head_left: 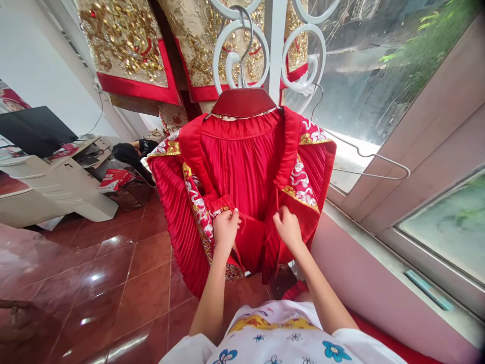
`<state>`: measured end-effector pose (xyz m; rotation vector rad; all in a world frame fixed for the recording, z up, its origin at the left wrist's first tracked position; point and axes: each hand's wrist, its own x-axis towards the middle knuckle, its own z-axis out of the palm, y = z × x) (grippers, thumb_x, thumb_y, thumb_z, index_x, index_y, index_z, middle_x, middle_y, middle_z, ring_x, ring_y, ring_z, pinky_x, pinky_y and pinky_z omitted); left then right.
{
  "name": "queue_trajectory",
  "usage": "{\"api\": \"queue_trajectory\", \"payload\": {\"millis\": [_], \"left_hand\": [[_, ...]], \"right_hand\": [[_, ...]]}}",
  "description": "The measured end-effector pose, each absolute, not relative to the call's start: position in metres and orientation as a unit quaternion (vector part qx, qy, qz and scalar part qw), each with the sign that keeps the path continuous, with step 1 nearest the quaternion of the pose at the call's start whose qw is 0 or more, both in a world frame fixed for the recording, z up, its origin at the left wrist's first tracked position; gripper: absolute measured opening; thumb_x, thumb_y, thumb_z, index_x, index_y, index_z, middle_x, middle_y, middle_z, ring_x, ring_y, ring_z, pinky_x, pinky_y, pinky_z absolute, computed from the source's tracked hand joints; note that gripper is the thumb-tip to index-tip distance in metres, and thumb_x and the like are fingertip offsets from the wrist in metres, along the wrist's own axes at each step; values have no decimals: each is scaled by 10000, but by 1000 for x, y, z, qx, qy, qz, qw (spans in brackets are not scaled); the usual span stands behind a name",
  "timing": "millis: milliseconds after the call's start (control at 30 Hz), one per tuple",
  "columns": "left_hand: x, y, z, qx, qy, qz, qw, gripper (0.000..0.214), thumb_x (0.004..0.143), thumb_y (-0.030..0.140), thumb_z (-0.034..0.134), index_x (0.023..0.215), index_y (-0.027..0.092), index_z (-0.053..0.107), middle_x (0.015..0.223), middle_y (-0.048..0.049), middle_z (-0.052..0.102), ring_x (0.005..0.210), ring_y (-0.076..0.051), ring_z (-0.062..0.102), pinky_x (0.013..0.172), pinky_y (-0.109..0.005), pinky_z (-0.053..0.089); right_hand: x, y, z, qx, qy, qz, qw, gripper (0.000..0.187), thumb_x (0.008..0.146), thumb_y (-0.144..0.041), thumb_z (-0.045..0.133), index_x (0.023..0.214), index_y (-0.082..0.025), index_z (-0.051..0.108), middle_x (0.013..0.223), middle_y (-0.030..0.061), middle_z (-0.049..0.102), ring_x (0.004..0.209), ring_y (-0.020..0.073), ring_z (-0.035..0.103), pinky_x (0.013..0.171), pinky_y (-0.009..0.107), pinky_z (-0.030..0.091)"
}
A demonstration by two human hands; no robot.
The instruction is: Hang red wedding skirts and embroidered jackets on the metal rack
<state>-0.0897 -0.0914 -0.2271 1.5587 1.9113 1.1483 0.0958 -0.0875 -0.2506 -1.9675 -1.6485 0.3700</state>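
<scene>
A red pleated garment (246, 172) with gold and white embroidered trim hangs on a red hanger (243, 101) hooked into a white scrollwork stand (273, 45). My left hand (225, 227) is closed on the garment's left front edge near the embroidered band. My right hand (288, 227) pinches the right front edge at about the same height. Both hands sit low on the garment's open front, a short gap apart. Thin red cords hang down between and below them.
More gold-embroidered red garments (125, 45) hang behind the stand. A wire hanger (373, 164) lies on the window ledge at right. At left stand a white desk (56, 187) and dark monitor (36, 129); a person in black (132, 151) is beyond it. The floor is glossy red tile (94, 283).
</scene>
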Motion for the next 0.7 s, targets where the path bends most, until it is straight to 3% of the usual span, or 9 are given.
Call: {"api": "queue_trajectory", "payload": {"millis": [133, 233, 300, 433, 567, 700], "left_hand": [[-89, -104, -218, 543, 561, 527, 336, 333, 800, 382, 528, 554, 158, 531, 529, -26, 621, 450, -112, 566, 486, -213, 450], [-85, -112, -212, 546, 537, 532, 360, 323, 795, 366, 554, 555, 150, 544, 520, -15, 614, 441, -98, 558, 481, -199, 455], [-82, -116, -211, 547, 534, 530, 367, 326, 795, 364, 561, 553, 147, 551, 519, -16, 617, 444, -96, 561, 486, -195, 462], [-80, -121, -209, 543, 528, 531, 380, 325, 784, 366, 575, 544, 147, 560, 506, -15, 613, 438, -99, 562, 475, -195, 460], [-79, -126, -210, 544, 517, 535, 388, 341, 794, 384, 564, 555, 142, 579, 515, -20, 616, 439, -99, 562, 463, -192, 448], [-77, -128, -213, 554, 509, 537, 382, 387, 833, 420, 527, 577, 136, 590, 529, -25, 615, 459, -99, 566, 485, -193, 459]], "right_hand": [[107, -102, -252, -731, -625, 198, 190, 243, 868, -246, 443, 766, -115, 620, 770, 164, 653, 688, 225, 617, 577, 271, 341], [103, -107, -252, -678, -664, 270, 164, 328, 887, -339, 473, 665, -140, 611, 632, 83, 639, 570, 153, 597, 566, 234, 369], [94, -108, -256, -652, -681, 294, 158, 286, 865, -376, 527, 730, -150, 640, 671, 62, 662, 604, 143, 614, 582, 217, 380], [74, -104, -269, -671, -671, 271, 164, 242, 843, -317, 577, 989, -138, 649, 922, 135, 688, 851, 228, 645, 650, 253, 383], [64, -101, -278, -667, -670, 272, 181, 188, 856, -285, 548, 930, -170, 676, 946, 125, 690, 905, 240, 635, 691, 270, 374], [59, -103, -282, -662, -653, 299, 216, 165, 837, -240, 523, 842, -167, 671, 855, 103, 681, 825, 207, 614, 658, 263, 343]]}}
